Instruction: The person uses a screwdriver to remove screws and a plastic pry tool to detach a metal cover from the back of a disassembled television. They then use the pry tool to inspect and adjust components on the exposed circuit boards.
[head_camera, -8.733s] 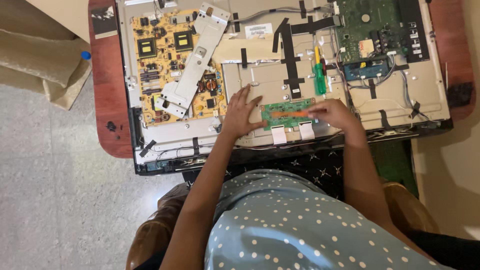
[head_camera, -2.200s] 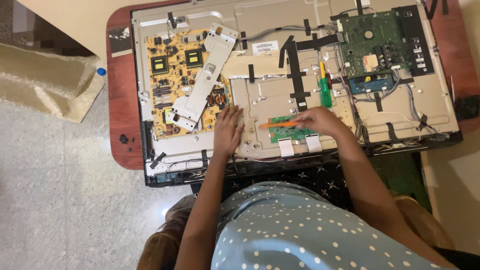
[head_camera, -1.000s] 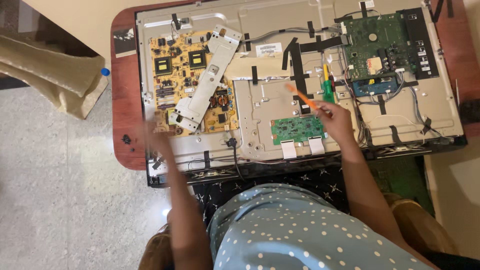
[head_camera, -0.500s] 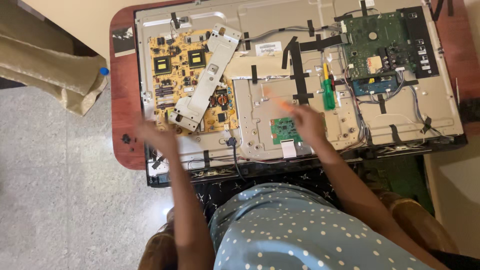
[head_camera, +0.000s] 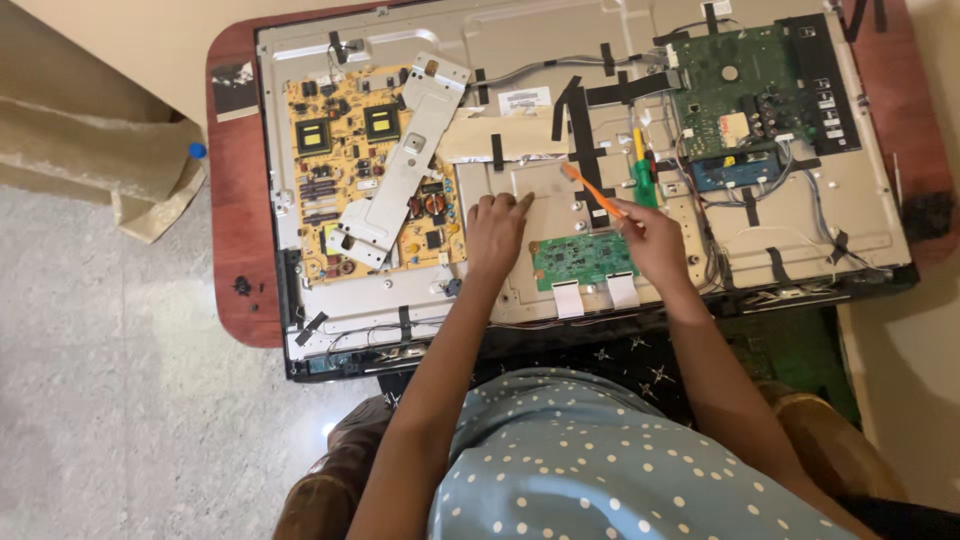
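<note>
1. While the left hand (head_camera: 495, 232) rests open on the metal panel (head_camera: 540, 190), the right hand (head_camera: 652, 240) grips an orange tool (head_camera: 592, 190).
2. The tool sits above the small green board (head_camera: 583, 260), tip up-left.
3. It looks light, stiff and thin; best held low on the shaft.

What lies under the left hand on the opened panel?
The left hand rests flat on the grey metal back plate, beside the small green board. Whatever lies beneath the palm is covered.

Opened TV panel (head_camera: 800, 215) is lying on table (head_camera: 235, 250). Power board (head_camera: 345, 170) is sitting left, main board (head_camera: 755, 95) far right, small board (head_camera: 580, 258) between both hands.
</note>
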